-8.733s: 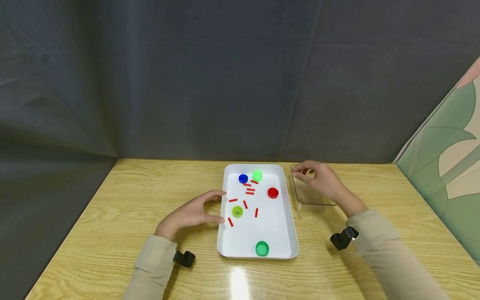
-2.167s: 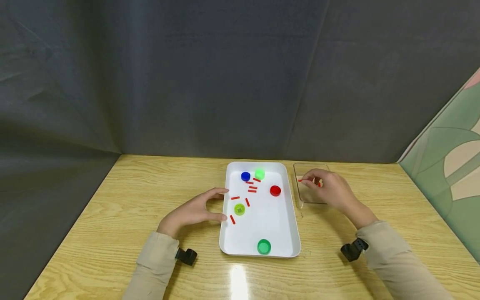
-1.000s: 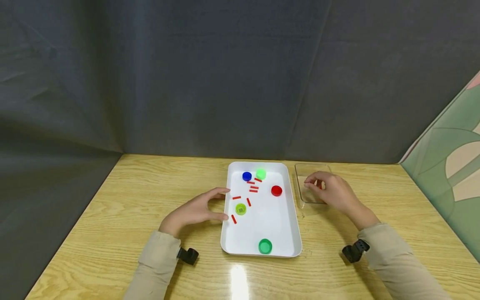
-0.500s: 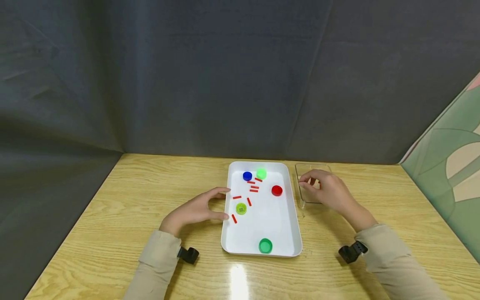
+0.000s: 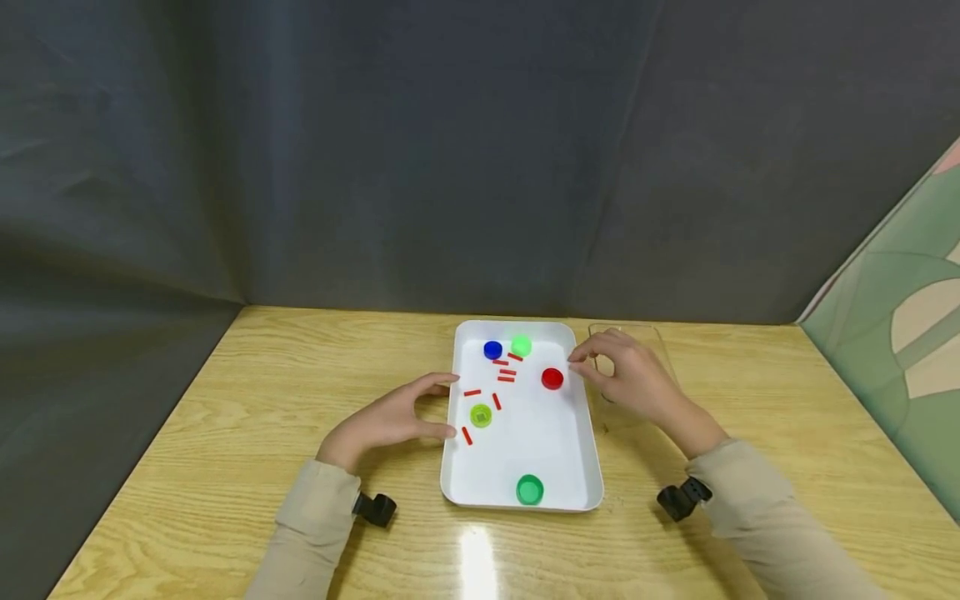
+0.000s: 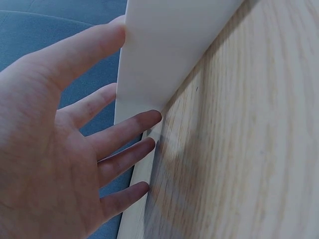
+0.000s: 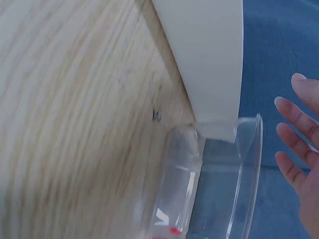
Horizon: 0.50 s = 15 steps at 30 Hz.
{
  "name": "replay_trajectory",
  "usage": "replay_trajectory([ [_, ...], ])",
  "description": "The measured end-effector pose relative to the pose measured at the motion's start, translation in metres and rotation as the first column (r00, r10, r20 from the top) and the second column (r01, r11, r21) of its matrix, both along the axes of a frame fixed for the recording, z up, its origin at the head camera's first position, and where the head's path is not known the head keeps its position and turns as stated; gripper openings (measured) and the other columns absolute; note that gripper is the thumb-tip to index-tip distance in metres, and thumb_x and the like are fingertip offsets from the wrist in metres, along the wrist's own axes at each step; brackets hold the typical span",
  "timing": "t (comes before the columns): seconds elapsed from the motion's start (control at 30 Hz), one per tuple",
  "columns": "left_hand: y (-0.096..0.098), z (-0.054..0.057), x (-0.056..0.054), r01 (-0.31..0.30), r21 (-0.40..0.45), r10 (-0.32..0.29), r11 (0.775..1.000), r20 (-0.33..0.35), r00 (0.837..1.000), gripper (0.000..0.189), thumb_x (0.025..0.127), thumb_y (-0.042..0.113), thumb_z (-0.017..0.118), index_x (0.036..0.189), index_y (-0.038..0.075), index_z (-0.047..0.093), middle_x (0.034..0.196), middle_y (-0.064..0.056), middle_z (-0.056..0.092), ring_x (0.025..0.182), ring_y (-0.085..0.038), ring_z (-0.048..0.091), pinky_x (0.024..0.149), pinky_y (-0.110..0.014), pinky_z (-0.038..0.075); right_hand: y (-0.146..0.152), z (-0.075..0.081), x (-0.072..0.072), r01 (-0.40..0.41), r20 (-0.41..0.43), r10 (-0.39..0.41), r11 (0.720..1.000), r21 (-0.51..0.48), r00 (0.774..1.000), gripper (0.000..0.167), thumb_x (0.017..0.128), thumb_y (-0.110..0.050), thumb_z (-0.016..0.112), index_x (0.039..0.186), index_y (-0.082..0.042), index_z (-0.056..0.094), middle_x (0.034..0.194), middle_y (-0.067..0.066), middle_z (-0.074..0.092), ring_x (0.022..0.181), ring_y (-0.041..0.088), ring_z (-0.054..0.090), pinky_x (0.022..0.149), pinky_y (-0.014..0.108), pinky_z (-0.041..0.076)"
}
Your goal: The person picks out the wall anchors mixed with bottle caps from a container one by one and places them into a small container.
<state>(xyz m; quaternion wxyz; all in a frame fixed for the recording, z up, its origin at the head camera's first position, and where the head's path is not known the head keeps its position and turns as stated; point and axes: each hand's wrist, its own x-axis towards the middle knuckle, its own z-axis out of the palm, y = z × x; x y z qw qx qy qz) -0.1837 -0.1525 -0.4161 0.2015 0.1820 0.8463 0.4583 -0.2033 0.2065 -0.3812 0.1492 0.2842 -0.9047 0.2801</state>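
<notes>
My left hand (image 5: 388,421) rests at the left wall of a white tray (image 5: 558,458), thumb and fingertips on its rim. In the left wrist view the fingers are spread against the tray's outer side. Several short red sticks (image 5: 472,392) lie scattered in the tray. Among them sit small round caps: blue (image 5: 492,350), light green (image 5: 521,345), red (image 5: 552,379), yellow-green (image 5: 481,416) and green (image 5: 529,490). My right hand (image 5: 630,375) hovers by the tray's right rim near the red cap, fingers apart and nothing visible in them.
A clear plastic box (image 5: 662,346) stands right of the tray, partly hidden under my right hand. Red bits (image 7: 174,231) show at its bottom in the right wrist view. Dark cloth (image 5: 420,167) hangs behind the wooden table (image 5: 225,433).
A red stick from the tray's middle right is gone. My right hand pinched a red stick over the clear box, let it go, then moved left to the tray rim. The left hand stayed.
</notes>
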Motion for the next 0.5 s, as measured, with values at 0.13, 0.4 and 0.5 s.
replay_trajectory([
  [0.13, -0.002, 0.001, 0.000, 0.005, 0.012, -0.005, 1.000, -0.004, 1.000, 0.078, 0.083, 0.034, 0.082, 0.149, 0.025, 0.042, 0.146, -0.008, 0.048, 0.135, -0.027, 0.043, 0.108, -0.052, 0.035, -0.012, 0.002, -0.002, -0.027, 0.030, 0.028, 1.000, -0.007, 0.999, 0.012, 0.085, -0.008, 0.079, 0.093, -0.017, 0.074, 0.092, -0.006, 0.067, 0.089, 0.021, 0.060, 0.070, 0.039, 0.050],
  [0.4, -0.002, 0.000, 0.001, -0.004, -0.005, 0.004, 1.000, 0.002, 1.000, 0.079, 0.082, 0.035, 0.083, 0.149, 0.027, 0.042, 0.145, -0.004, 0.049, 0.135, -0.023, 0.043, 0.109, -0.048, 0.035, -0.030, -0.001, -0.009, -0.094, 0.226, 0.104, 0.994, -0.052, 0.969, 0.011, 0.088, -0.012, 0.077, 0.098, -0.013, 0.075, 0.095, -0.007, 0.067, 0.091, 0.019, 0.059, 0.079, 0.046, 0.050],
  [0.5, 0.000, 0.001, 0.002, -0.003, -0.005, 0.003, 1.000, 0.000, 1.000, 0.079, 0.082, 0.035, 0.083, 0.149, 0.027, 0.043, 0.145, -0.004, 0.049, 0.135, -0.023, 0.043, 0.109, -0.047, 0.035, -0.034, -0.004, -0.010, -0.127, 0.271, 0.144, 0.989, -0.079, 0.952, 0.012, 0.088, -0.010, 0.076, 0.099, -0.009, 0.074, 0.093, -0.007, 0.067, 0.088, 0.018, 0.058, 0.079, 0.047, 0.049],
])
